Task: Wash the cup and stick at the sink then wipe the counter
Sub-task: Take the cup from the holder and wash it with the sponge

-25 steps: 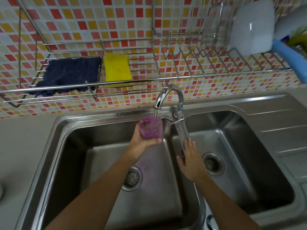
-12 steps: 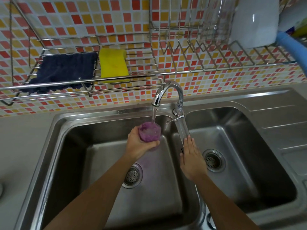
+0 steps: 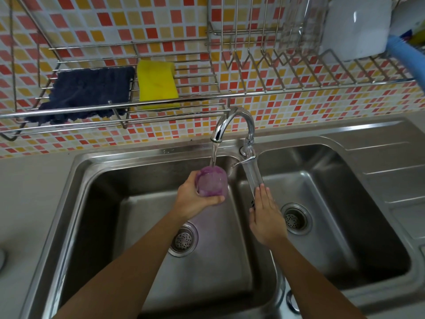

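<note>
A purple-stained cup (image 3: pixel 212 181) sits in my left hand (image 3: pixel 195 199), held over the left basin under the running tap (image 3: pixel 232 122). Water streams from the spout into the cup's mouth. My right hand (image 3: pixel 266 215) lies flat, fingers together, on the long chrome tap lever (image 3: pixel 251 173) above the divider between the two basins. It holds nothing. The stick is not visible.
The double steel sink (image 3: pixel 96 162) has a drain in each basin. A wire rack (image 3: pixel 128 104) on the tiled wall carries a dark blue cloth (image 3: pixel 85 90) and a yellow sponge (image 3: pixel 157 82). A white container (image 3: pixel 356 28) stands in the right dish rack. Grey counter (image 3: pixel 27 180) lies left.
The cup has stayed under the stream and my right hand has stayed on the lever. The view has shifted slightly, so the sink appears lower in frame.
</note>
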`<state>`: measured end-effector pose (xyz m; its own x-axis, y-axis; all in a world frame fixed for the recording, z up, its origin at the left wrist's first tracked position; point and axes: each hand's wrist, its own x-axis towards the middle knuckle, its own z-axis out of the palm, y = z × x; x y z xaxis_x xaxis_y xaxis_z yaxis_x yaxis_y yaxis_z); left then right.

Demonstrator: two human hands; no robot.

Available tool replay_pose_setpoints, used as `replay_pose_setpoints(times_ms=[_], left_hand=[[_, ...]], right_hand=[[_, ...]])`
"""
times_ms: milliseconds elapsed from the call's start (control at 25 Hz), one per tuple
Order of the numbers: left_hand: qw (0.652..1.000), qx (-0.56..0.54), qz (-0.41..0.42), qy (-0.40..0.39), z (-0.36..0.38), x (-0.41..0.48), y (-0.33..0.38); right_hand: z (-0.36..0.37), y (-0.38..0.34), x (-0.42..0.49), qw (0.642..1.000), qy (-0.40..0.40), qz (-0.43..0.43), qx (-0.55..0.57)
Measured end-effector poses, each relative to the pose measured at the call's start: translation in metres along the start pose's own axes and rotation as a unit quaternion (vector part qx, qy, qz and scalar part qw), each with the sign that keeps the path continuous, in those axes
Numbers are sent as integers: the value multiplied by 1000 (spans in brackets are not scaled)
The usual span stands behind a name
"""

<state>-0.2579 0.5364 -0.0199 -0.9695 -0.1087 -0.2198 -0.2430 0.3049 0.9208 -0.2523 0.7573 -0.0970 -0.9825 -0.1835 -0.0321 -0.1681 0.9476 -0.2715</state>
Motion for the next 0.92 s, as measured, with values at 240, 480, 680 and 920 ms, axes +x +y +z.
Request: replay_pose_setpoints(times_ms=[240,480,680,920], left_hand=[[1000,5,-2,-11,0,-1,-4],[1000,11,0,-27,-2,-2,-10],[999,11,-8,-34,-7,-6,-12],[999,14,-18,-35,-14,-7,-8]], right_hand=[[0,1,0,1000,-7,-4,-3],[0,1,1,1000,-10,-6,-1],[-13,-3,5,986,78,44,144],[-51,-15,82,990,80,-88,82]])
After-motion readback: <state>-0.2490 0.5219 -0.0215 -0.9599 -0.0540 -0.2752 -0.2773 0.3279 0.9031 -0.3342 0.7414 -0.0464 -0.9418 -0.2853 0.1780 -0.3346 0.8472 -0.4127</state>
